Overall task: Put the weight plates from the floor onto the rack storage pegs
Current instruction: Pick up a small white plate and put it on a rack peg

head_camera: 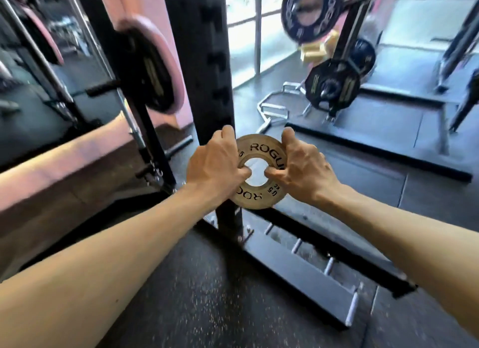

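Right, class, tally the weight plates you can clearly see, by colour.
tan plate: 1
pink plate: 1
dark plates: 3
Total: 5
A blurred pink shape far left is not counted.

A small, round, tan metal weight plate (259, 170) with black "ROGUE" lettering and a wide centre hole sits at mid-frame, its face turned to the camera, in front of the black steel rack upright (207, 62). Larger black plates (333, 87) hang on pegs at upper right, blurred.
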`<action>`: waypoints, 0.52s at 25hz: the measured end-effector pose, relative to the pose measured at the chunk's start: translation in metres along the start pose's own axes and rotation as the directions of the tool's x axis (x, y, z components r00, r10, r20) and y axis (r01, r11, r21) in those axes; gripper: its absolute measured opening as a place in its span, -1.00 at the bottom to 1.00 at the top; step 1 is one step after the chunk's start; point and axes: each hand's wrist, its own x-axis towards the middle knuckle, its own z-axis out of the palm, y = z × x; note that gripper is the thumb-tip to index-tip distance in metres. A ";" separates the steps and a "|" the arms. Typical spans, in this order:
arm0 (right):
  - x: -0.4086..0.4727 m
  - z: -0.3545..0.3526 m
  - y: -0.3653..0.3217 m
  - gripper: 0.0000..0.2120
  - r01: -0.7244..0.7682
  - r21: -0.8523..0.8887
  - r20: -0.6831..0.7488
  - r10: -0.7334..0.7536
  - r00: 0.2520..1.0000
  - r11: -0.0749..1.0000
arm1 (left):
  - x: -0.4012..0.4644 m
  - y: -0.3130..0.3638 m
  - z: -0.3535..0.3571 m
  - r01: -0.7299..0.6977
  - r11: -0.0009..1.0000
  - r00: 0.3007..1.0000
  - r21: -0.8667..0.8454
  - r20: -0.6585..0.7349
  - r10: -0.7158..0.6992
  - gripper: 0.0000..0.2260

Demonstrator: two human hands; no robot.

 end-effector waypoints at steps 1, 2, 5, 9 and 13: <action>0.008 -0.029 -0.015 -0.57 0.023 0.002 -0.038 -0.023 0.999 1.000 | 0.012 0.011 -0.029 -0.017 1.000 0.999 0.000 -0.034 0.017 -0.61; 0.017 -0.062 -0.033 -0.59 0.053 0.007 -0.085 -0.052 0.995 0.999 | 0.025 0.024 -0.063 -0.040 0.999 0.996 0.001 -0.078 0.040 -0.61; 0.034 -0.161 -0.088 -0.61 0.142 -0.026 -0.204 -0.145 0.968 0.989 | 0.055 0.063 -0.171 -0.086 0.996 0.975 0.017 -0.204 0.088 -0.64; 0.045 -0.275 -0.160 -0.61 0.221 -0.082 -0.300 -0.235 0.924 0.972 | 0.078 0.107 -0.299 -0.139 0.990 0.940 0.035 -0.310 0.143 -0.65; 0.034 -0.372 -0.220 -0.59 0.278 -0.097 -0.378 -0.294 0.878 0.956 | 0.077 0.147 -0.408 -0.187 0.982 0.893 0.022 -0.412 0.179 -0.59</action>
